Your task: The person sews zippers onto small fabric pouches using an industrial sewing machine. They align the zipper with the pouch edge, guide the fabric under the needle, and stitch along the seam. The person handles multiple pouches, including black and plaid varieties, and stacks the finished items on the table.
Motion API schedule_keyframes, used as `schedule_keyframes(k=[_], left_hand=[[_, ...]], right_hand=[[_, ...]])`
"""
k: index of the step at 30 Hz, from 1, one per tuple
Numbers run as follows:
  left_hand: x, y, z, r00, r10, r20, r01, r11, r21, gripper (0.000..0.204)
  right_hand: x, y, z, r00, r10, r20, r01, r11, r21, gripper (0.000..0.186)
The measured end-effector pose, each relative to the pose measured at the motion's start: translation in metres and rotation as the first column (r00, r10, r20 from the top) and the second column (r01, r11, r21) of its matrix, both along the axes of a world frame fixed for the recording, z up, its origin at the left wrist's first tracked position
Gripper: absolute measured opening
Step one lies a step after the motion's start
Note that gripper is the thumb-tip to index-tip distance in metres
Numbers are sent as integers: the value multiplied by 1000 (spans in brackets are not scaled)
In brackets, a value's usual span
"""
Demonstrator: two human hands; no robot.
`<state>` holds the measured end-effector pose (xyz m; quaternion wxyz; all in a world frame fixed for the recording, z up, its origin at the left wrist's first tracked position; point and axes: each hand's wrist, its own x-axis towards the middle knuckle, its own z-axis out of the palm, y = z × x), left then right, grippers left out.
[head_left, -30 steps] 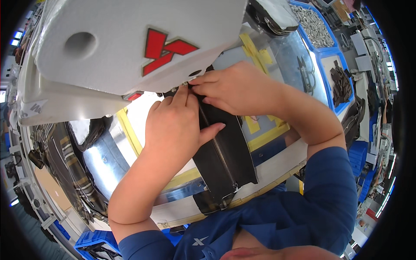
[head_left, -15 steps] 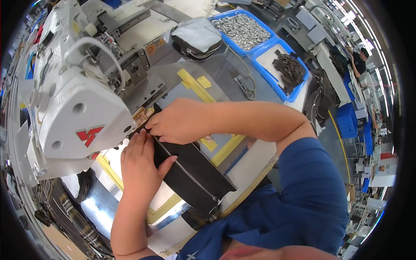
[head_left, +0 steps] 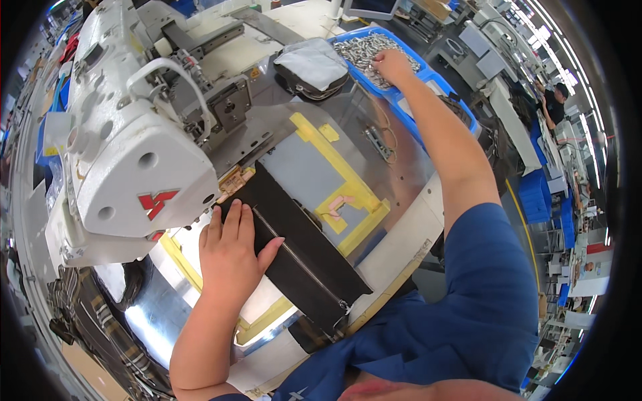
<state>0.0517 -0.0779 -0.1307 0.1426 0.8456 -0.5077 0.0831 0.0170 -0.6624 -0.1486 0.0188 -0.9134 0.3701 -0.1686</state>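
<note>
One black zippered fabric panel (head_left: 301,257) lies on the steel bench (head_left: 394,174), its upper end under the white sewing machine (head_left: 134,160). Left hand (head_left: 231,257) presses flat on it, fingers spread. Right hand (head_left: 391,65) reaches into the blue tray (head_left: 435,80) of metal parts at the far edge; its grip cannot be made out. Other workstations blur behind.

Under your left hand (head_left: 231,257) the fabric piece (head_left: 294,257) was black, with a silver zipper (head_left: 301,264) along it. Your right hand (head_left: 391,63) was over a blue bin (head_left: 408,100) of silver metal parts (head_left: 364,50). The sewing machine (head_left: 130,154) was white with a red mark, and yellow tape (head_left: 344,180) marked the steel table (head_left: 401,167). Your sleeve (head_left: 491,287) was blue.
</note>
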Motion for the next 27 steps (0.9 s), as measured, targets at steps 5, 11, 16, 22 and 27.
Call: schedule_keyframes(k=[5,11,16,22,27], left_hand=[[4,2,5,994,-97,44,101,989,-106,61],[-1,7,1,987,-149,-64,143,985,-92,60],[-1,11,2,987,-109,-121,98,991,-94,66],[1,13,0,981,-115,-159,98,989,-112,73],[-1,13,-1,980,-91,-177,73,992,-103,77]], right_hand=[[0,-16,-9,1000,-27,16,27,1000,-7,24],[5,142,51,891,202,408,-332,901,280,22],[-3,294,66,746,573,340,-596,346,724,9],[13,352,48,386,869,308,-862,222,455,12],[11,352,43,390,891,233,-864,267,426,13]])
